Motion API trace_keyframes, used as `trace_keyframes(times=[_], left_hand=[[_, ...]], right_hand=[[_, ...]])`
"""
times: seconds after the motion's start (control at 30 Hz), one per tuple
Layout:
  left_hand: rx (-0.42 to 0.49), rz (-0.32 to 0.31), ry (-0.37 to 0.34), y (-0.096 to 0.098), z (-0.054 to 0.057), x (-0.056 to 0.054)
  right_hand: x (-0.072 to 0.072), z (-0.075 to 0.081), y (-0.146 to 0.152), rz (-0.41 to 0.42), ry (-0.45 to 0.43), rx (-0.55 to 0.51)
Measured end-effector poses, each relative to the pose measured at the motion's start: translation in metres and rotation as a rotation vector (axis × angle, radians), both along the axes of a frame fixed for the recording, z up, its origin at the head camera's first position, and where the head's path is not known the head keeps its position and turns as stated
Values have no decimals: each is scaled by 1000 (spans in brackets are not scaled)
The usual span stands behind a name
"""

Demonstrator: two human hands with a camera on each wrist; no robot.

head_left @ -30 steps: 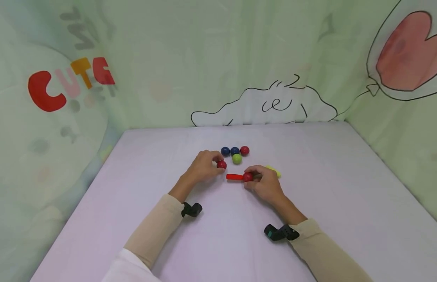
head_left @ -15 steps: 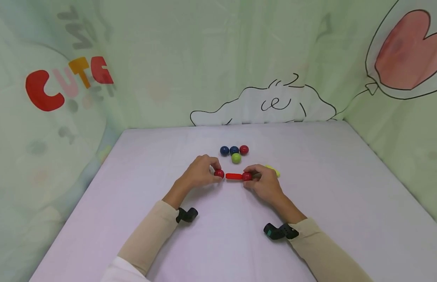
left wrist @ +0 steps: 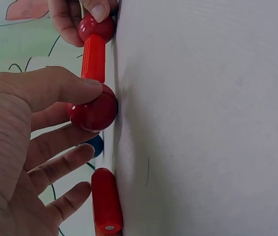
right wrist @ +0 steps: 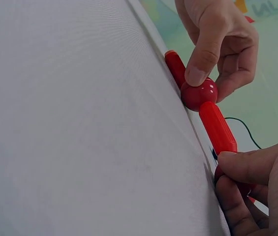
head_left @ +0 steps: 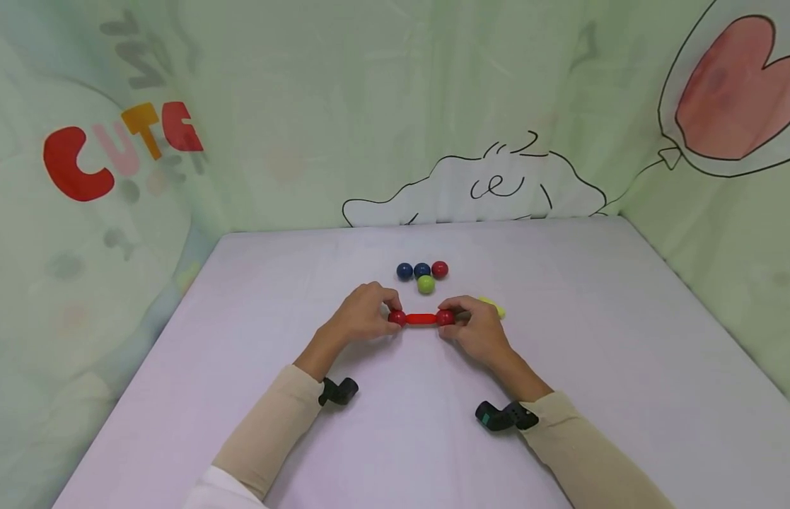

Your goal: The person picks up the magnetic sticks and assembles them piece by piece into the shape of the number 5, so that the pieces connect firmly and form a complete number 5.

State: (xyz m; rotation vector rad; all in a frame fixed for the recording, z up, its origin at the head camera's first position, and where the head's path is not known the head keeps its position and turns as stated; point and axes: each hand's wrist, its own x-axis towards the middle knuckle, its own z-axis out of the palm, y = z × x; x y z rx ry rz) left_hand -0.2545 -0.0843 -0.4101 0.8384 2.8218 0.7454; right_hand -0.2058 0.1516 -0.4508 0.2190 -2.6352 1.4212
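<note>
My left hand point(head_left: 366, 312) pinches a glossy red ball point(left wrist: 97, 112) between thumb and fingers. My right hand point(head_left: 477, 326) pinches another red ball point(head_left: 445, 317). Between the two balls runs a short bright-red rod point(head_left: 421, 319), level and just at the tabletop, with an end meeting each ball. In the left wrist view a second red rod point(left wrist: 107, 199) with a pale round spot on its end lies on the table past the left hand's fingers; the head view hides it behind that hand. A yellow piece point(head_left: 494, 306) shows partly behind the right hand.
Beyond the hands, two dark blue balls point(head_left: 404, 271) and a red ball point(head_left: 440, 268) form a row, with a green ball point(head_left: 426, 284) in front. A pale cloth covers the table point(head_left: 560, 311). Printed fabric walls point(head_left: 293, 127) stand at its back and sides.
My left hand has come toward me with its red ball, then closed the small gap so the ball meets the rod's left end. The right hand has stayed almost in place.
</note>
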Motion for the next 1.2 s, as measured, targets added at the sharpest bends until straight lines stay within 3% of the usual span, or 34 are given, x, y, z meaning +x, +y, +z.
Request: trace_keyframes(times=[0.33,0.8,1.2], left_hand=[[-8,26,19,1,-3,2],[9,66,-20,3,-5,3],[21,65,20,1,-7,3]], right_hand=[[-1,-1,1,-11,17,9],[-1,2,0,-23,29,-17],[-1,1,1,-19,42,-12]])
